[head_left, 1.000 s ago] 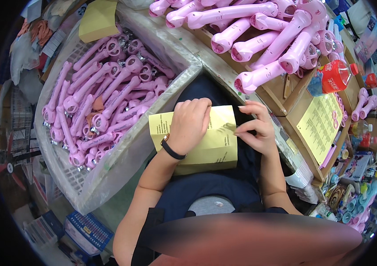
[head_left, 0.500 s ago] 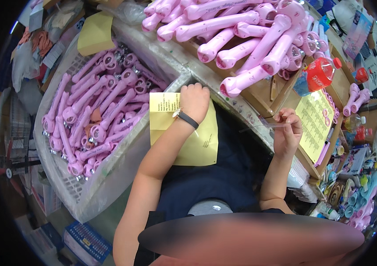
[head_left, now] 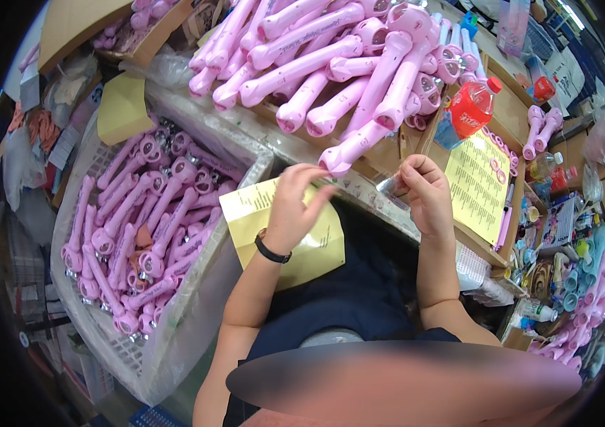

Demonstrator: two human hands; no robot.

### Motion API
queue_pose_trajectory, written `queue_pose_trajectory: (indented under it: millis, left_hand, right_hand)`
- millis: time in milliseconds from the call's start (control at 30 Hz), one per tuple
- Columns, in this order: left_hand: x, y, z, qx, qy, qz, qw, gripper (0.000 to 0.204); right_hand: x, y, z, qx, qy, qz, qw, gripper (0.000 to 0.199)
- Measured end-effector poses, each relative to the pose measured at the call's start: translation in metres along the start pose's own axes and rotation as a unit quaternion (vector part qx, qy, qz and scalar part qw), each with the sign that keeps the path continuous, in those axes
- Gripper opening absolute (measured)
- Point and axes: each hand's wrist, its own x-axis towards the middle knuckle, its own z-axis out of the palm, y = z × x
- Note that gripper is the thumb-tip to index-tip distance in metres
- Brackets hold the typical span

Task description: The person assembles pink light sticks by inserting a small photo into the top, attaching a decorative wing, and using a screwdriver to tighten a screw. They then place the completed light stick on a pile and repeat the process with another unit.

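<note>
Now the yellow sheets (head_left: 316, 252) are lying on the lap, no longer pressed down; the left hand (head_left: 295, 206) is lifting off them, fingers loosely spread, reaching far toward a pink wand (head_left: 359, 142). The right hand (head_left: 423, 188) is pinching a small clear wrapper (head_left: 391, 186).

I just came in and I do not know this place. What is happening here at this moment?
A seated person is working among many pink plastic wands. The left hand reaches toward the end of a pink wand in the heap on the bench, above a yellow paper sheet lying on the lap. The right hand pinches a small clear plastic piece. A white crate on the person's left holds more wands.
</note>
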Motion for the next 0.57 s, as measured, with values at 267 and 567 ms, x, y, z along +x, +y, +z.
queue_pose_trajectory:
  millis: [267,567]
  left_hand:
    - [-0.006,0.036,0.001,-0.118,-0.098,-0.044,0.987,0.025]
    - [-0.023,0.030,-0.005,-0.068,-0.078,-0.091,0.990,0.010]
  right_hand:
    - [-0.008,0.009,0.018,-0.043,-0.007,-0.002,0.999,0.013]
    - [-0.010,0.030,0.020,-0.073,0.031,-0.037,0.996,0.012]
